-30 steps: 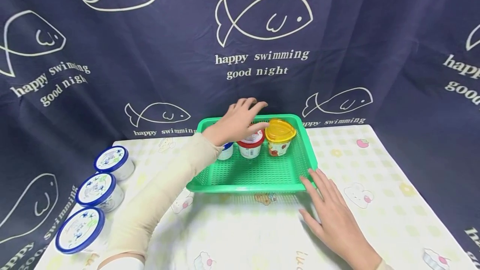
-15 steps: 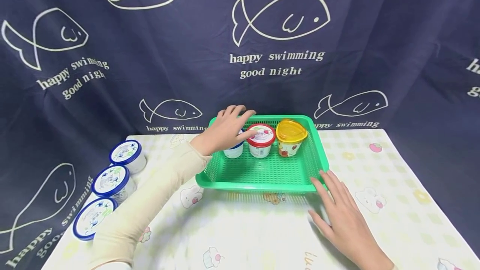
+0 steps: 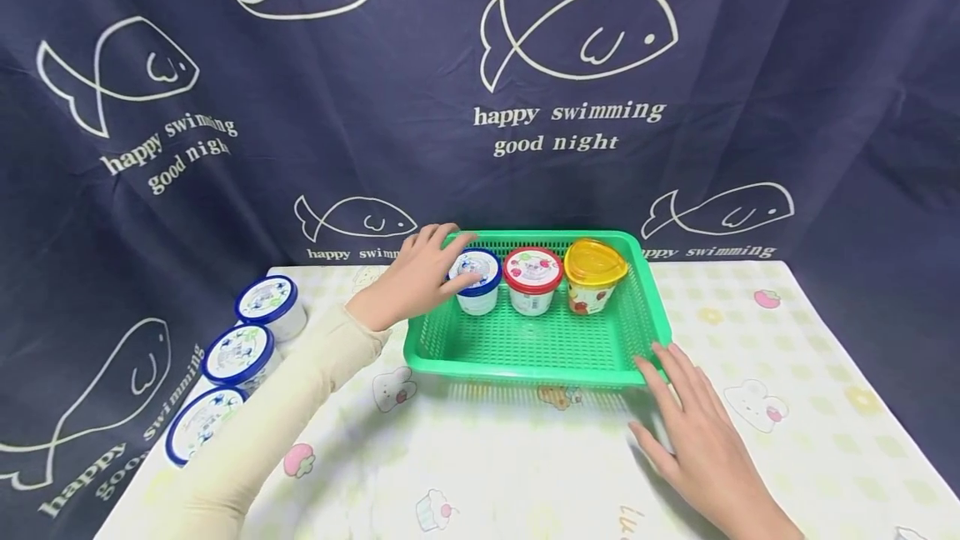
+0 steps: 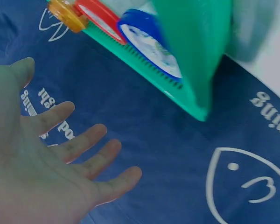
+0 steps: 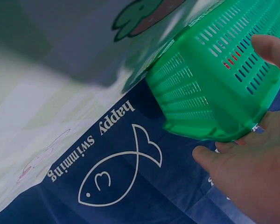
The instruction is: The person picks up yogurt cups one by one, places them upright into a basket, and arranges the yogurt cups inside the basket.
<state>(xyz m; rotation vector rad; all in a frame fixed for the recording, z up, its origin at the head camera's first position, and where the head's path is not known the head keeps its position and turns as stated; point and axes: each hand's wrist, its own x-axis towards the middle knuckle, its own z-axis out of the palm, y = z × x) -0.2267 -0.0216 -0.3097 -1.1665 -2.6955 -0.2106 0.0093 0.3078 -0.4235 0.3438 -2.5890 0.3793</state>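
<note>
A green plastic basket (image 3: pixel 517 348) holds a blue-lidded tub (image 3: pixel 477 300), a red-lidded tub (image 3: pixel 531 302) and a fruit-printed cup with an orange lid (image 3: pixel 588 290), in a row along its far side. My left hand (image 3: pixel 420 273), fingers spread and holding nothing, is over the basket's left end, its thumb overlapping the blue lid in the head view. In the left wrist view the left hand (image 4: pixel 51 154) appears apart from the basket (image 4: pixel 196 84). My right hand (image 3: pixel 701 440) lies with extended fingers at the basket's front right corner; the right wrist view shows fingertips (image 5: pixel 205 156) beside its rim.
Three more blue-lidded tubs (image 3: pixel 238 352) line the table's left edge; the left sleeve (image 3: pixel 300 390) partly covers the nearest. A dark blue curtain (image 3: pixel 420 148) printed with fish hangs right behind the basket. A patterned cloth (image 3: pixel 525 473) covers the table.
My left hand has moved left from above the red-lidded tub, uncovering the blue-lidded tub. The whole head view has shifted, while my right hand stays by the basket's corner.
</note>
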